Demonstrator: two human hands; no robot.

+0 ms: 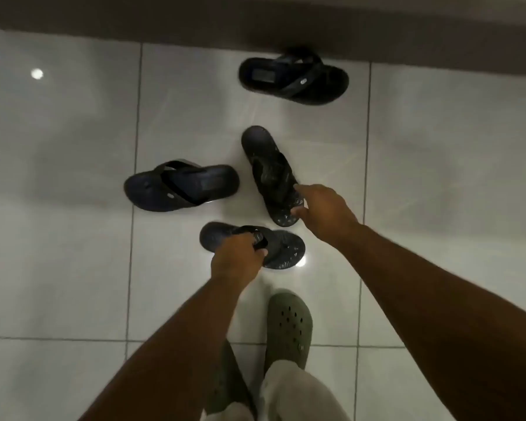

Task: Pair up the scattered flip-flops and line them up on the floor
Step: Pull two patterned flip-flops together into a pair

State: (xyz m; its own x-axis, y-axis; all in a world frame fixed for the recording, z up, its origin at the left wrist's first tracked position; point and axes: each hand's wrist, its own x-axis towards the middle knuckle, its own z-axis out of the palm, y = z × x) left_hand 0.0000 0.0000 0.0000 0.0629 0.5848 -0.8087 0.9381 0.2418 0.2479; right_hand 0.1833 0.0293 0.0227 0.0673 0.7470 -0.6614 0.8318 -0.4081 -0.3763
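Note:
Several dark flip-flops lie scattered on the white tiled floor. The nearest patterned flip-flop (278, 247) lies crosswise, and my left hand (236, 262) is closed around its strap. A second patterned flip-flop (269, 171) lies lengthwise just beyond it; my right hand (322, 208) touches its near end with thumb and fingers spread around the edge. A plain dark flip-flop (179, 186) lies crosswise to the left. Another plain dark flip-flop (293, 77) rests at the back against the wall.
A dark skirting band (255, 28) runs along the wall at the top. My foot in a green clog (289, 326) stands just below the nearest flip-flop. Glossy floor tiles (58, 238) extend to the left and right.

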